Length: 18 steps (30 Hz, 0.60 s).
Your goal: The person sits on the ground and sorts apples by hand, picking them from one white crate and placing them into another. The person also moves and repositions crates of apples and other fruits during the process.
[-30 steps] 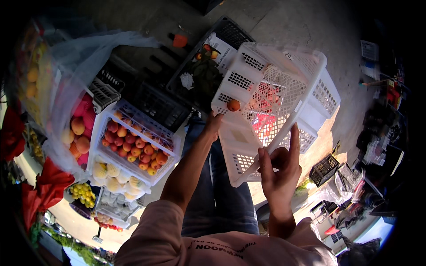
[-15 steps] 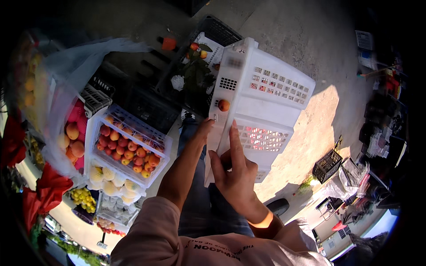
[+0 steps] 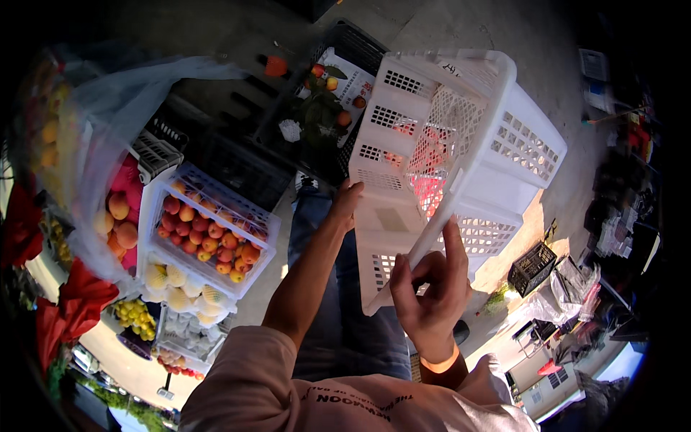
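Observation:
A white plastic crate (image 3: 403,209) with latticed walls is held tilted on its side in front of me. I see into it, and reddish patches show at its lattice. My left hand (image 3: 347,204) grips its left edge, the fingers partly hidden behind the wall. On the near rim my right hand (image 3: 435,295) has its thumb and stretched forefinger, the other fingers curled. Just beyond the crate's left side is a black crate (image 3: 345,36) holding green leaves (image 3: 317,115), crumpled white paper and a few peaches (image 3: 344,118).
To the left stands a white crate of peaches (image 3: 209,234), beside fruit in foam nets (image 3: 180,288) and yellow-green fruit (image 3: 135,319). Clear plastic sheeting (image 3: 115,115) hangs at the far left. A small black crate (image 3: 531,268) and plastic bags (image 3: 561,295) lie on the right.
The white crate has swung right and turned its inside toward me; both hands moved with it. The peach against its wall is gone from there, and another peach now shows in the black crate.

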Tool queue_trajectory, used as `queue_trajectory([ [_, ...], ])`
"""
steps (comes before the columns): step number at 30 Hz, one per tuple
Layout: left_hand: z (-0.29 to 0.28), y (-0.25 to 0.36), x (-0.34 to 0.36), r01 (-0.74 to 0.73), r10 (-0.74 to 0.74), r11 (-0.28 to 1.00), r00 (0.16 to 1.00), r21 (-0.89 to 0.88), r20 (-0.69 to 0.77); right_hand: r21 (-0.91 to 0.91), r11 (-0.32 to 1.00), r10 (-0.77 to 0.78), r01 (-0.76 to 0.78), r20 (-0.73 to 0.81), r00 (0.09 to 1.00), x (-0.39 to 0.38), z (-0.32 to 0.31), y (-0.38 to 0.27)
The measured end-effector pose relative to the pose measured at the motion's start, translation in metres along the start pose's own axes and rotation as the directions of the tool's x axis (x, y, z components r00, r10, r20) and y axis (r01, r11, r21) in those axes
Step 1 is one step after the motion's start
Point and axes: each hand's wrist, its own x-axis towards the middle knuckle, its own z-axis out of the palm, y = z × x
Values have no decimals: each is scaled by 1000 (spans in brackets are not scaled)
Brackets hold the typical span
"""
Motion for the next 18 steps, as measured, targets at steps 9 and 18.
queue_trajectory([
  [9,-30,31,-35,-393,336,901,901,-184,-275,204,903,405,-378,-115,907,1,-61,119],
  [18,-68,88,-32,-589,649,761,680,274,-341,165,848,518,-504,-53,854,18,61,301],
])
